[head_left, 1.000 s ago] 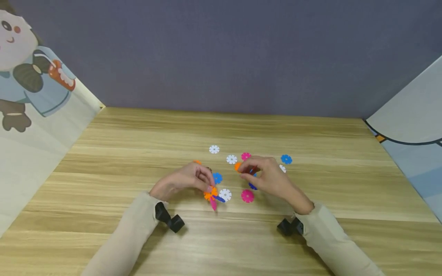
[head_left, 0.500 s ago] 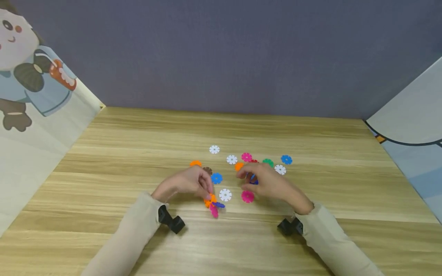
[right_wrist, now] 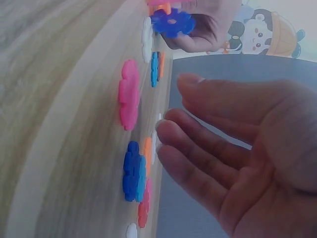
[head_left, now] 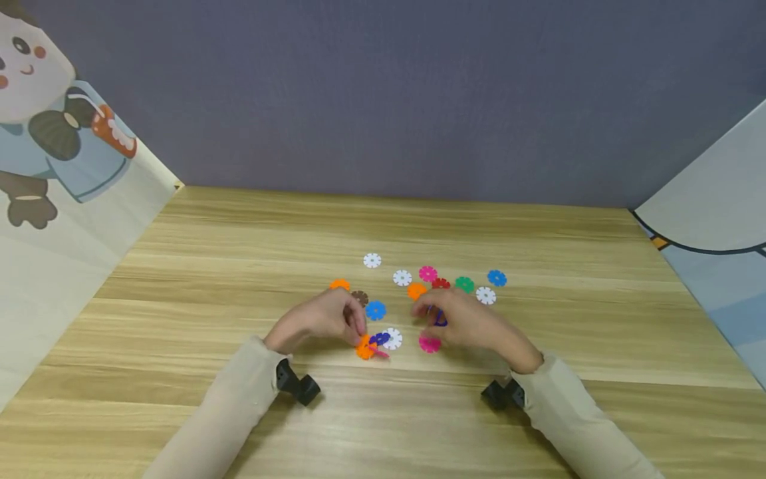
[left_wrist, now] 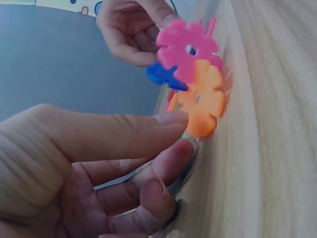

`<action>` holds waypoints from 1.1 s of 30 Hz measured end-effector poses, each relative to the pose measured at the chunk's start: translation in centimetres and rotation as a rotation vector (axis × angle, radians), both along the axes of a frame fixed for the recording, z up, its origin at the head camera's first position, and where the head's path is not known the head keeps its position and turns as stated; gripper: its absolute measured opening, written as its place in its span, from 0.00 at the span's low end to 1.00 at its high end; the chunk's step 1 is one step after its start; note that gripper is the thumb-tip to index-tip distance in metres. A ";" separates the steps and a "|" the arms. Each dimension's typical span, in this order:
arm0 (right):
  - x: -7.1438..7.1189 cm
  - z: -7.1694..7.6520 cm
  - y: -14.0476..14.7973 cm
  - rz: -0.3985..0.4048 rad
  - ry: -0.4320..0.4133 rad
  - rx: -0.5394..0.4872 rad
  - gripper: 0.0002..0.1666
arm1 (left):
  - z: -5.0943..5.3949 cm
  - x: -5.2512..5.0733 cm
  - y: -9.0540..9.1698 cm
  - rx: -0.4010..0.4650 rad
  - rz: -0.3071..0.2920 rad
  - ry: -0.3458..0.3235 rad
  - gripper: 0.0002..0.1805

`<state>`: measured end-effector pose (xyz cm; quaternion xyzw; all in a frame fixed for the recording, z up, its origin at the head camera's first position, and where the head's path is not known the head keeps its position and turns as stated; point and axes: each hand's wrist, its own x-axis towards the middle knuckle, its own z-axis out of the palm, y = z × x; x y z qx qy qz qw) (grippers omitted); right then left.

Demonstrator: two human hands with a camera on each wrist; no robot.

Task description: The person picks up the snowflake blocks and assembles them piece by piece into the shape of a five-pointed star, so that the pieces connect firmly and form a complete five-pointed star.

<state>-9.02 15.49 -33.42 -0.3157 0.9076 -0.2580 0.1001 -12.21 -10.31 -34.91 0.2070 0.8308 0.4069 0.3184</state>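
In the head view my left hand point(head_left: 326, 322) pinches an orange notched snowflake disc point(head_left: 365, 348) between thumb and fingertips. Joined to that disc are a dark blue disc point(head_left: 379, 339) and a pink disc point(left_wrist: 185, 47), the pink one facing the left wrist camera. My right hand point(head_left: 467, 322) hovers over the loose discs, its thumb apart from relaxed fingers and nothing between them. Below it lie a pink disc point(head_left: 429, 344) and a dark blue disc point(right_wrist: 131, 171), the latter partly covered by the hand in the head view.
Several loose discs lie around on the wooden table point(head_left: 239, 253): white point(head_left: 372, 260), light blue point(head_left: 376, 310), brown point(head_left: 360, 298), orange point(head_left: 417, 291), red point(head_left: 441, 284) and green point(head_left: 464, 284). A dark panel point(head_left: 395, 100) rises behind the table.
The left hand has lowered slightly and turned the joined discs, so the pink one swings rightward. My right hand has drawn a little nearer and spread its fingers, uncovering the red and green discs.
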 end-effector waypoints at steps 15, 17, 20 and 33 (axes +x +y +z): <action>-0.2 -0.5 0.2 0.037 -0.020 0.035 0.12 | -0.4 0.3 1.7 -0.023 0.219 0.336 0.09; -0.1 -0.6 0.2 0.037 -0.023 0.034 0.12 | -0.5 0.4 2.0 -0.032 0.227 0.378 0.12; 0.0 -0.5 0.1 0.033 -0.047 0.032 0.13 | -0.6 0.7 2.5 -0.062 0.218 0.416 0.15; 0.0 -1.0 -0.3 0.024 -0.105 0.049 0.17 | -1.1 1.1 3.3 -0.178 0.132 0.448 0.17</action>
